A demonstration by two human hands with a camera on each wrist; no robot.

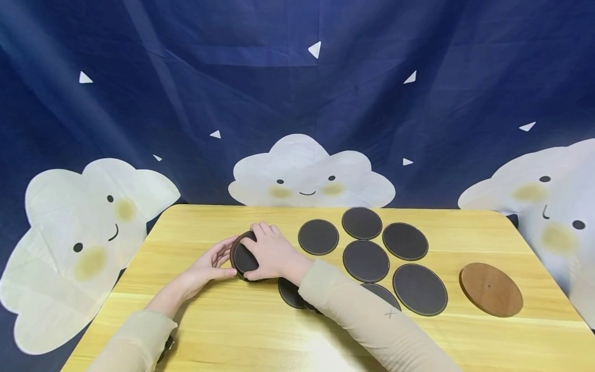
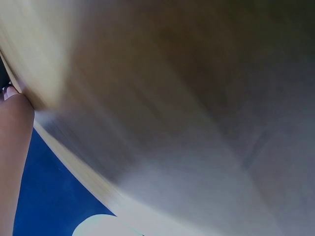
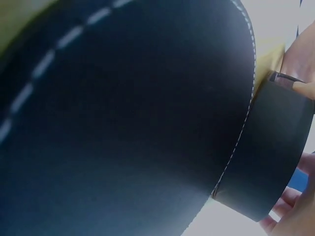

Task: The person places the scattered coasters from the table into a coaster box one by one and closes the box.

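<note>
Left of the table's middle, my two hands meet at a round dark holder (image 3: 266,147) with a smooth side wall. My left hand (image 1: 203,271) grips it from the left, thumb at the near edge and fingers round the far side. From above, my right hand (image 1: 274,254) spans a black round coaster (image 1: 245,258) at the holder's top, thumb near and fingertips at the far rim. The palm covers its right part. Another black coaster (image 3: 138,108) with pale stitching fills much of the right wrist view. The left wrist view shows mostly blurred tabletop (image 2: 147,123).
Several stitched black coasters (image 1: 365,261) lie flat right of the hands, one (image 1: 292,293) partly under the right arm. A brown wooden disc (image 1: 491,289) lies farther right. A blue curtain (image 1: 297,93) with white clouds hangs behind the table (image 1: 223,330).
</note>
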